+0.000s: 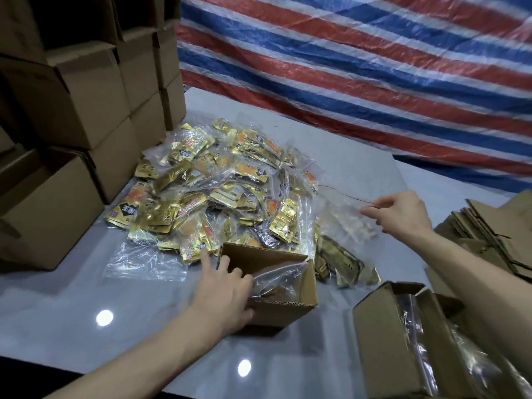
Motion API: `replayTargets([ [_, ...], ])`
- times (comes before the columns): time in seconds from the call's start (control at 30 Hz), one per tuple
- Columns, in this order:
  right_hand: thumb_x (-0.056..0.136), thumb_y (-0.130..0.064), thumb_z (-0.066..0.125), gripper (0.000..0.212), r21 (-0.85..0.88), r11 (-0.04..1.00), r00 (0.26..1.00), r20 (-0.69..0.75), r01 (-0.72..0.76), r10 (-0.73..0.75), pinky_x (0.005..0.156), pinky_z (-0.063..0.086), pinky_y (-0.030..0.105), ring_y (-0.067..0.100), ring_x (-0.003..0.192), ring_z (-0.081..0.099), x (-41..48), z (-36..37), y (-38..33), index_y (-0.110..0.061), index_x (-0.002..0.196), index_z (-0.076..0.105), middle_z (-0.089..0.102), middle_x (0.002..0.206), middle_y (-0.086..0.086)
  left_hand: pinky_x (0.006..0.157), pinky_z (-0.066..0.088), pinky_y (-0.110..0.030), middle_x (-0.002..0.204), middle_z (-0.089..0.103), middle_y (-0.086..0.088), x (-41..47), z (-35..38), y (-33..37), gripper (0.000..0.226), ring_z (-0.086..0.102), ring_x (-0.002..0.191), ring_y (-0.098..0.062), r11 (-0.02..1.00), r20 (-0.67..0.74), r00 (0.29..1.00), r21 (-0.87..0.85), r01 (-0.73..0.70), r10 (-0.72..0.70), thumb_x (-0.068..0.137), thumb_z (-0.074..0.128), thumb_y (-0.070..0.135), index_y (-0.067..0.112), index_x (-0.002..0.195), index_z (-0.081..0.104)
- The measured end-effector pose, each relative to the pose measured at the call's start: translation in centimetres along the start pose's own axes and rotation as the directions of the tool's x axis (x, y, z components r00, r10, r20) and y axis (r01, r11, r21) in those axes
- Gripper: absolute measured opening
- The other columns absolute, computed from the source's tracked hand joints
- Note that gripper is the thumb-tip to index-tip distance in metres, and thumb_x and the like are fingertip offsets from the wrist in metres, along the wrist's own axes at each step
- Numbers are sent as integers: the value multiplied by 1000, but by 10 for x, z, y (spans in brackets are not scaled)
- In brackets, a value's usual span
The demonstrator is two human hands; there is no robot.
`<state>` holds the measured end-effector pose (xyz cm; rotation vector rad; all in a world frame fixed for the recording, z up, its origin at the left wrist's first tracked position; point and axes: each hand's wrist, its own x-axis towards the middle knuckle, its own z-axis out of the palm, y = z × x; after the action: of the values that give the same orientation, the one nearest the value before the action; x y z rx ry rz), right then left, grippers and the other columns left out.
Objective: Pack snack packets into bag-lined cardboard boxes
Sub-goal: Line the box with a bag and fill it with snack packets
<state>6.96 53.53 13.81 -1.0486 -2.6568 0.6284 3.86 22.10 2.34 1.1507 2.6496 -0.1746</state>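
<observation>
An open cardboard box (285, 312) sits on the table just in front of me, with a clear plastic bag (276, 276) partly inside it. My left hand (221, 292) grips the box's left wall, index finger pointing out. My right hand (400, 216) is raised to the right and pinches the far edge of the clear bag (339, 214), which has a thin red strip along its top. Behind the box lies a big heap of gold snack packets (218, 188), many in clear sleeves.
Stacked cardboard boxes (72, 116) stand along the left side. A bag-lined open box (408, 335) is at the lower right, with flat folded cartons (483, 234) behind it. A red, white and blue tarp (359, 67) hangs at the back. The grey table (100, 306) reflects ceiling lights.
</observation>
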Motion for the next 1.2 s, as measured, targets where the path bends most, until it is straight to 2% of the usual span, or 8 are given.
replayTargets([
  [0.13, 80, -37, 83, 17, -67, 998, 1000, -16, 4, -5, 80, 59, 50, 24, 80, 70, -13, -8, -12, -24, 74, 75, 73, 76, 1, 116, 10, -59, 133, 54, -10, 5, -10, 29, 60, 33, 133, -36, 999, -87, 996, 32, -27, 30, 87, 65, 41, 13, 137, 46],
  [0.3, 87, -32, 76, 14, -45, 997, 996, -67, 59, -62, 85, 57, 52, 29, 93, 69, -26, -25, -31, -18, 84, 76, 74, 87, 6, 97, 43, -44, 137, 56, -4, 20, -2, 32, 62, 53, 125, -29, 942, 64, 987, -313, -122, 149, 88, 66, 36, 23, 143, 41],
  [0.5, 90, -22, 71, 10, 47, 973, 966, -139, 225, -217, 81, 59, 50, 21, 83, 72, -41, -47, -67, -12, 91, 70, 75, 90, 6, 80, 40, -35, 118, 67, -5, 36, -6, 28, 33, 63, 110, -30, 929, 165, 974, -361, -85, 153, 83, 62, 35, 24, 114, 65],
  [0.63, 97, -15, 64, 12, 159, 926, 940, -44, 342, -339, 81, 60, 48, 16, 86, 73, -59, -64, -91, -4, 100, 62, 75, 97, 2, 82, 42, -33, 121, 67, 1, 48, -11, 21, 47, 61, 107, -25, 901, 331, 924, -432, -31, 191, 77, 70, 46, 35, 123, 66],
  [0.8, 100, -10, 57, 16, 280, 861, 892, 36, 425, -451, 82, 60, 47, 18, 90, 74, -77, -74, -114, 3, 109, 58, 75, 99, 4, 92, 48, -34, 132, 60, 6, 57, -8, 17, 74, 58, 117, -23, 892, 395, 883, -449, -55, 253, 74, 76, 52, 49, 142, 46],
  [0.97, 99, -8, 59, 17, 394, 805, 856, 81, 443, -511, 81, 61, 47, 22, 90, 74, -90, -60, -117, 6, 109, 57, 75, 97, 8, 82, 40, -34, 116, 68, -1, 47, -4, 25, 43, 64, 111, -26, 929, 213, 945, -329, -168, 247, 83, 64, 46, 32, 123, 65],
  [1.1, 98, -7, 61, 13, 445, 787, 845, 113, 427, -522, 78, 62, 40, 23, 86, 74, -95, -42, -112, 4, 103, 58, 75, 93, 10, 94, 43, -35, 123, 64, -5, 36, 8, 32, 38, 59, 118, -27, 957, 38, 970, -178, -229, 240, 89, 60, 41, 24, 122, 64],
  [1.2, 98, -5, 60, 4, 459, 801, 851, 159, 386, -501, 76, 58, 40, 26, 84, 73, -97, -23, -105, -2, 95, 59, 75, 92, 12, 86, 49, -35, 121, 63, -6, 31, 15, 32, 35, 61, 115, -29, 964, -66, 969, -108, -242, 236, 90, 61, 38, 20, 120, 65],
])
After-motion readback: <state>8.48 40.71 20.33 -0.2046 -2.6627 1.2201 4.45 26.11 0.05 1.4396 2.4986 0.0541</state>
